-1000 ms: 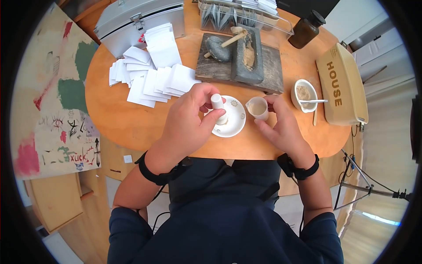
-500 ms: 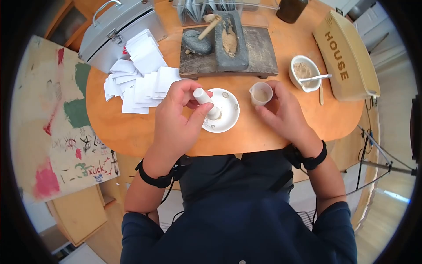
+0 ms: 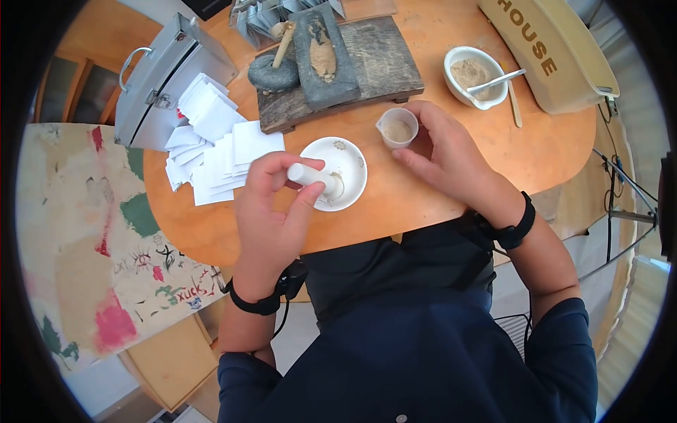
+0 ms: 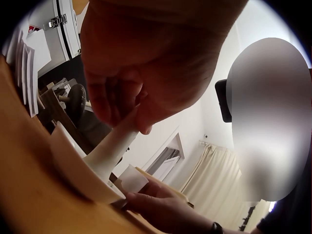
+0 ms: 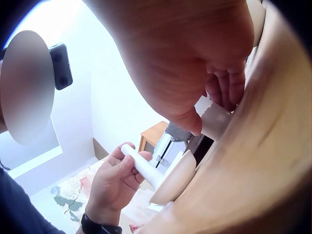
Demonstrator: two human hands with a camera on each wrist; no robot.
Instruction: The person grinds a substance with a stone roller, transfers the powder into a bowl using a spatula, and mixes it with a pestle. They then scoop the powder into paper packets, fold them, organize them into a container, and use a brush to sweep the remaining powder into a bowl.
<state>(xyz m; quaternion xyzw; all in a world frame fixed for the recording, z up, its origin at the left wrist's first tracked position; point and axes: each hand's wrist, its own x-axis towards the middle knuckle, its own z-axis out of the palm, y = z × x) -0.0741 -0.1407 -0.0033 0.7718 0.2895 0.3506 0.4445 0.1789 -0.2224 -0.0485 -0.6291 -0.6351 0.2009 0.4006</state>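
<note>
One white pestle [image 3: 306, 175] pinched in left hand [image 3: 270, 208], long axis leaning left out of saucer [image 3: 355, 169]; right hand [image 3: 449, 146] grips small cup [image 3: 397, 131], apart from saucer, rightward.

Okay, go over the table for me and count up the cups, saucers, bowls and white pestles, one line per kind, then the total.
Cup: 1, in the right hand
Saucer: 1
Bowl: 1, with powder inside
White pestle: 1, in the left hand
Total: 4
</note>
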